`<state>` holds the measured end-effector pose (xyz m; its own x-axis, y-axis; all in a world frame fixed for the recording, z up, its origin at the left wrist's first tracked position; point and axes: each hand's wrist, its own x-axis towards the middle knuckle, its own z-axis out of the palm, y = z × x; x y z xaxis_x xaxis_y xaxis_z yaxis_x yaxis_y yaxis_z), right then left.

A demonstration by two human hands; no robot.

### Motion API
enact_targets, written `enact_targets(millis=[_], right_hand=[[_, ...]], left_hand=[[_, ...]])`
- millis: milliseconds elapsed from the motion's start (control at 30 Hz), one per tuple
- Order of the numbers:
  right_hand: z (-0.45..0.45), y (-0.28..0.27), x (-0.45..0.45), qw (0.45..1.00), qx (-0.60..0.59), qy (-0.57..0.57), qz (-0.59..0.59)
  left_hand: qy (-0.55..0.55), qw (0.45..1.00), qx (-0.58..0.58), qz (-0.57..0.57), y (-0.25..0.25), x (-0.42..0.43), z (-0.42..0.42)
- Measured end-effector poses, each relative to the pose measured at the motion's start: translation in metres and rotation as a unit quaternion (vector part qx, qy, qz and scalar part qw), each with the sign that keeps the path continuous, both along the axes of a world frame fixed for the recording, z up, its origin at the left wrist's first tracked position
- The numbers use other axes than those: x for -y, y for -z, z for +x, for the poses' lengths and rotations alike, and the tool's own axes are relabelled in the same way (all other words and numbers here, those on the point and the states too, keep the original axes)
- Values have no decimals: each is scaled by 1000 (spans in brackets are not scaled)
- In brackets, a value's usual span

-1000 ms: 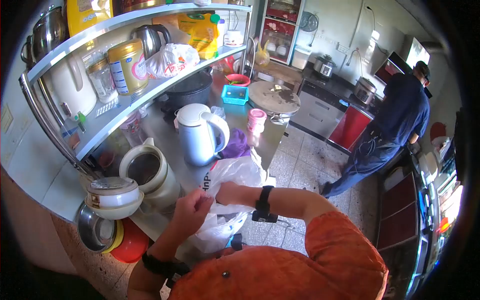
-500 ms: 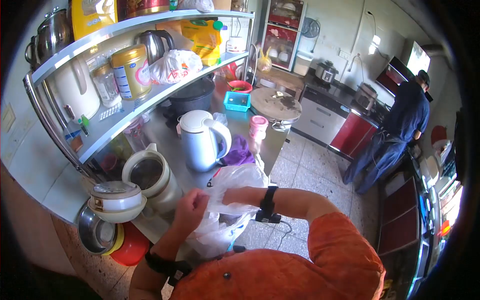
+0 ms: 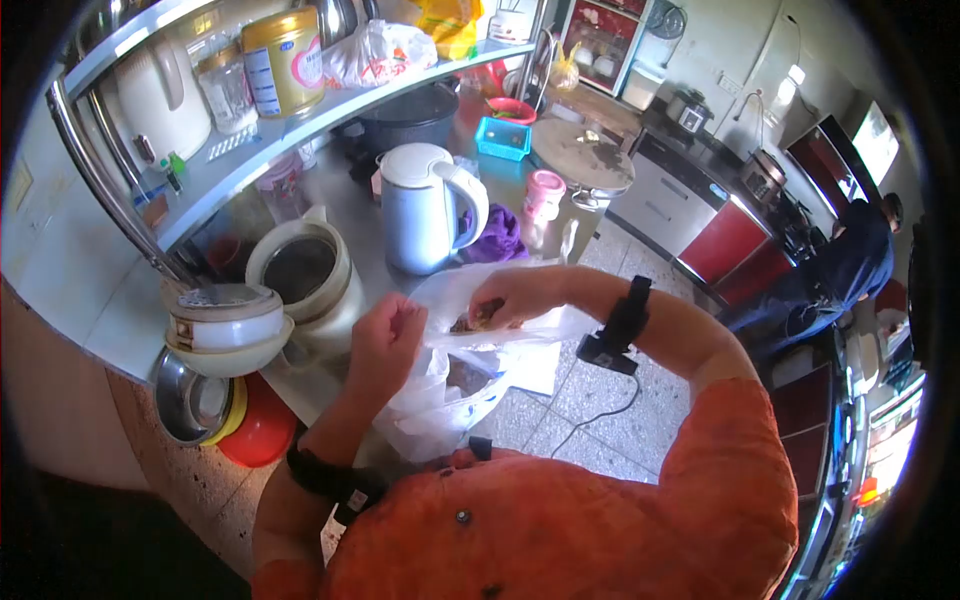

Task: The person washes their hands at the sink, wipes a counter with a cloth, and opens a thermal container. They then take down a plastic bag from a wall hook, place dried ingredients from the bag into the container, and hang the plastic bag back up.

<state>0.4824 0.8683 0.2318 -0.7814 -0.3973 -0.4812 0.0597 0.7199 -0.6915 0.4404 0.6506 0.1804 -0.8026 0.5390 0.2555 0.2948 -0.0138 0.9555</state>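
At the near edge of the metal surface (image 3: 352, 200), close against the person's orange top (image 3: 560, 520), a white plastic bag (image 3: 430, 410) stands with its mouth spread open between two bare hands. The left hand (image 3: 388, 340) is clenched in a fist on the bag's rim, gathering a pinch of the thin plastic. The right hand (image 3: 525, 297) reaches across the mouth, palm down, its fingers curled over some brownish stuff (image 3: 485, 318) just inside; whether its grip has closed on any of that, I cannot tell. A black band (image 3: 628, 315) circles the right forearm.

Just beyond the bag stands a pale blue kettle (image 3: 415, 215), upright, its handle turned toward a crumpled purple cloth (image 3: 500, 237). A pink jar (image 3: 543, 195) is near the cloth. To the left is a cream pitcher (image 3: 338, 318), with dark contents, and beside it a white container (image 3: 228, 325) sits in a bowl (image 3: 230, 362).

Farther back on the surface are a blue basket (image 3: 503, 140), a red bowl (image 3: 512, 108) and a round chopping board (image 3: 570, 155). A gold tin (image 3: 283, 65) stands on the shelf (image 3: 330, 118) above. On the far right, well apart, a person in dark blue (image 3: 850, 260) leans forward.
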Motion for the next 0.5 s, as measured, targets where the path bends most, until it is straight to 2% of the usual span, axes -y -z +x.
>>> enact_targets(millis=[67, 200, 267, 400, 500], right_hand=[[5, -3, -7, 988, 77, 88, -105], [7, -9, -19, 975, 99, 130, -152], [8, -10, -22, 948, 147, 158, -233], [1, -5, -29, 941, 156, 171, -246], [-7, -2, -27, 961, 104, 157, -203]], left_hand=[[15, 999, 31, 6, -5, -2, 3], [52, 995, 78, 43, -10, -10, 2], [60, 994, 83, 35, -17, -13, 4], [75, 996, 51, -20, -26, -21, 5], [82, 994, 69, -10, -28, -24, 4]])
